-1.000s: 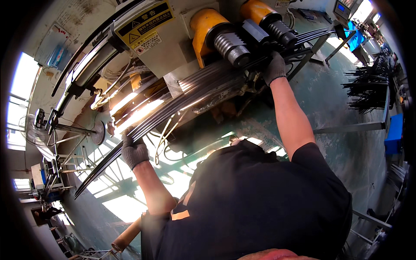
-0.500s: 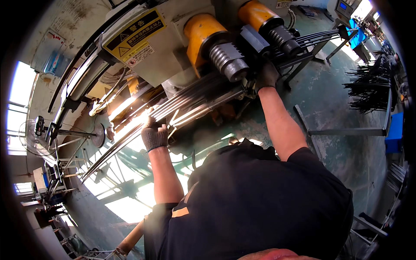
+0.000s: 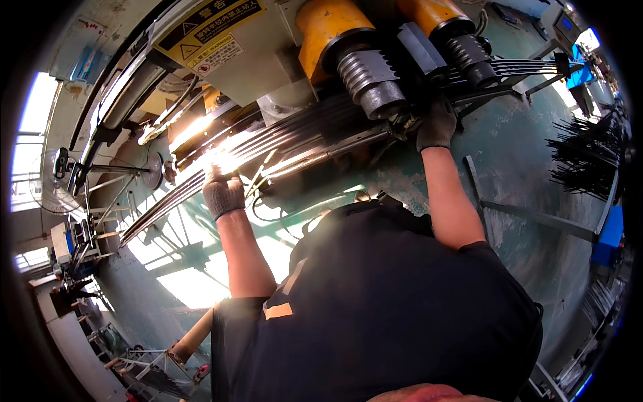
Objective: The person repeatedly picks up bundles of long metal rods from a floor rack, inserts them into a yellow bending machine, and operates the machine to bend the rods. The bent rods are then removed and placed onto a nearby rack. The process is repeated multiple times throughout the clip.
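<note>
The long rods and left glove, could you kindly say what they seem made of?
Long rods: smooth, dark metal, probably steel, given the bright glints along them. Left glove: apparently matte grey knitted fabric, given its textured surface; fibre unclear.

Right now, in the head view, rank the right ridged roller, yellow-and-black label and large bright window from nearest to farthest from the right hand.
From the right hand:
1. Right ridged roller: just above, slightly right.
2. Yellow-and-black label: on the machine, left.
3. Large bright window: far left.
</note>
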A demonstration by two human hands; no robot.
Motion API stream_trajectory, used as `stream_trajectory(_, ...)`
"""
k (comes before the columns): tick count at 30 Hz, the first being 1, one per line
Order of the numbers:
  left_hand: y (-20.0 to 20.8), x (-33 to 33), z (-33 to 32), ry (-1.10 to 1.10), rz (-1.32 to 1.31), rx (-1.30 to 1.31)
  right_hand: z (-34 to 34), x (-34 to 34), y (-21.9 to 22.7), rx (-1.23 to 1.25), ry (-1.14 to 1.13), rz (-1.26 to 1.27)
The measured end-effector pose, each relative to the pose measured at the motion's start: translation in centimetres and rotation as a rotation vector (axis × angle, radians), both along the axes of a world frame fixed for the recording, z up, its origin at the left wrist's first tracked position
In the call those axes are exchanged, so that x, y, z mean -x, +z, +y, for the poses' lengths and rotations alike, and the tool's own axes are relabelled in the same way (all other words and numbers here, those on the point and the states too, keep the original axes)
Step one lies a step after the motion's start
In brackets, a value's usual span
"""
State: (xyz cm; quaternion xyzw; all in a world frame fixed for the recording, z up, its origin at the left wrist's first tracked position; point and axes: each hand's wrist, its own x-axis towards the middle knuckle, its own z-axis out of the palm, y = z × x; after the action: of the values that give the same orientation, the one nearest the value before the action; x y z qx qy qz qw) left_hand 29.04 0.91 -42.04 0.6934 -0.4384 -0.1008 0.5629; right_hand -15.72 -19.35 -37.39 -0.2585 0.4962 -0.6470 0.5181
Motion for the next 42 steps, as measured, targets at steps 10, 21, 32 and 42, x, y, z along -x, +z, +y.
stream_trajectory(10,4.6,-0.4,0.0,0.132,1.408,0.551,2.7,7.2,-6.5,-0.045,0.137,-0.247)
stream_trajectory(21,3.9,7.6,-3.6,0.097,1.443,0.524,6.1,7.5,-11.3,-0.225,0.104,0.253)
stream_trajectory(32,6.8,3.6,0.4,-0.03,1.567,0.564,8.7,5.3,-15.6,-0.418,0.327,0.31)
stream_trajectory(42,3.6,-27.0,18.1,0.187,1.236,0.729,18.6,6.8,-25.7,-0.793,0.247,0.453)
